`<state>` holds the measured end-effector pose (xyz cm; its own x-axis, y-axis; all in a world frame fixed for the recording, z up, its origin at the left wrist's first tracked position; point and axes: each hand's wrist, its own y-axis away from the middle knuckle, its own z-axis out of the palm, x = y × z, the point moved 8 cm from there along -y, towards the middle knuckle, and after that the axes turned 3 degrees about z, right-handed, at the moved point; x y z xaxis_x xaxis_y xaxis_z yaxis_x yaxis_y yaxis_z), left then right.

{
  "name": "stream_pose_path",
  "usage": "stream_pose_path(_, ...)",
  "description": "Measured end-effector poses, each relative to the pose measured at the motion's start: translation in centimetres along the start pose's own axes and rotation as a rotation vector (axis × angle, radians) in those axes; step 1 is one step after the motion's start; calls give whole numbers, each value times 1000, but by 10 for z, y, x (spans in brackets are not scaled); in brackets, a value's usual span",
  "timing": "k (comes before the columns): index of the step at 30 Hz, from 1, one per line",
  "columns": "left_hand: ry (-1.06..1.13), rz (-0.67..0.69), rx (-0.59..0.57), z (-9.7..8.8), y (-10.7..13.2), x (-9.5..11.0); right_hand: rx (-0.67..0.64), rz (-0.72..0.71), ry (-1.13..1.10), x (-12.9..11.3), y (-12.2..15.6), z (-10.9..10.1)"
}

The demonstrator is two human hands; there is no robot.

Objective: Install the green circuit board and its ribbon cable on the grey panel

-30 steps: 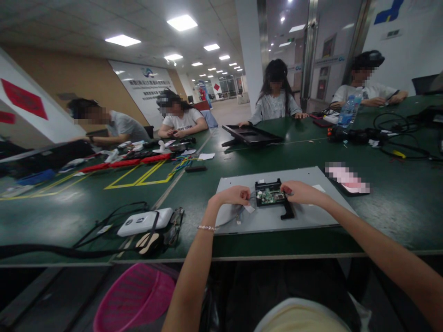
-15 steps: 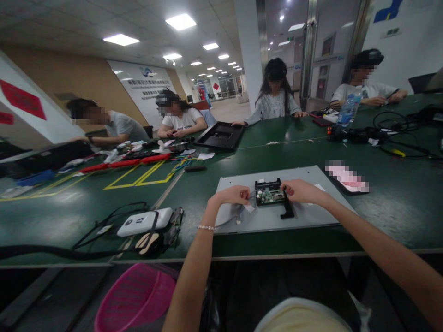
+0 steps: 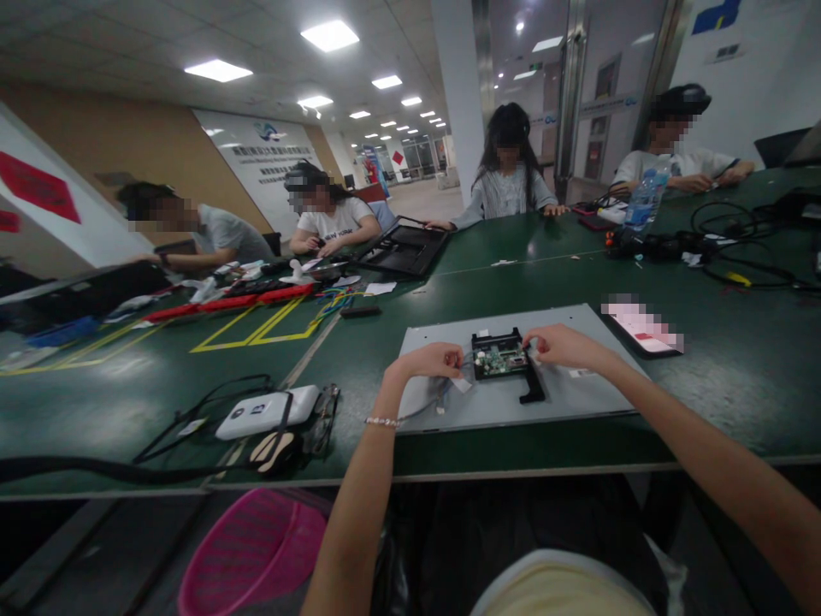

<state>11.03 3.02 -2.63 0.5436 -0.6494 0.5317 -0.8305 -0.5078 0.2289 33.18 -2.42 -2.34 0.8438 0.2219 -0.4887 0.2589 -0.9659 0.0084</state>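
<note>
A grey metal panel [image 3: 564,400] lies flat before me. On it sits a black plastic frame [image 3: 534,389] around a green circuit board [image 3: 499,360]. My left hand [image 3: 440,359] is closed on grey cables [image 3: 420,414] at the board's left side; a white tag [image 3: 460,385] hangs just below the fingers. At the frame's upper right edge is my right hand [image 3: 557,346], thumb and fingers pinched together. Whatever is between those fingertips is too small to make out.
A phone [image 3: 641,328] lies right of the panel. To the left are a white device [image 3: 268,412] with a black strap and eyeglasses [image 3: 322,419]. A pink basket [image 3: 250,547] stands below the table edge. Several people sit opposite, one holding a black tray-like frame [image 3: 410,248].
My right hand has risen slightly and its fingers have shifted at the frame's edge. My left hand stays in place. Across the table, the black tray-like frame has changed its tilt.
</note>
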Motion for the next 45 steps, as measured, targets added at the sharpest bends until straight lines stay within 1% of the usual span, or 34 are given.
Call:
stream_pose_path(3,-3,9,2,0,0,-1,67,71,88,16,-1,-10)
stream_pose_path(6,3,-1,-3,1,0,-1,106,144,180,34,-4,-13)
stream_pose_path(8,-2,-5,-2,0,0,-1,126,156,238,42,-5,-12)
stream_pose_path(11,-21,-4,3,0,-1,0,159,140,299,44,-6,-8)
stream_pose_path(13,-28,-1,1,0,-1,1,179,106,305,39,-6,-6)
stream_pose_path(15,-24,-4,-5,1,-1,2,211,27,288,26,-6,-4)
stream_pose_path(19,-10,-35,-13,1,0,1,258,-238,193,-13,-2,2)
stream_pose_path(22,-18,-66,2,0,1,0,223,-419,117,-40,4,10)
stream_pose_path(24,-23,-79,18,-2,2,0,179,-480,83,-51,8,14)
stream_pose_path(30,-34,-71,20,-2,1,0,92,-492,47,-64,13,18)
stream_pose_path(34,-30,-71,23,-2,1,-1,72,-517,66,-67,14,23)
stream_pose_path(39,-14,-85,25,-3,2,-2,70,-505,71,-65,13,26)
stream_pose_path(45,-36,-137,25,-6,6,-17,69,-510,107,-66,12,26)
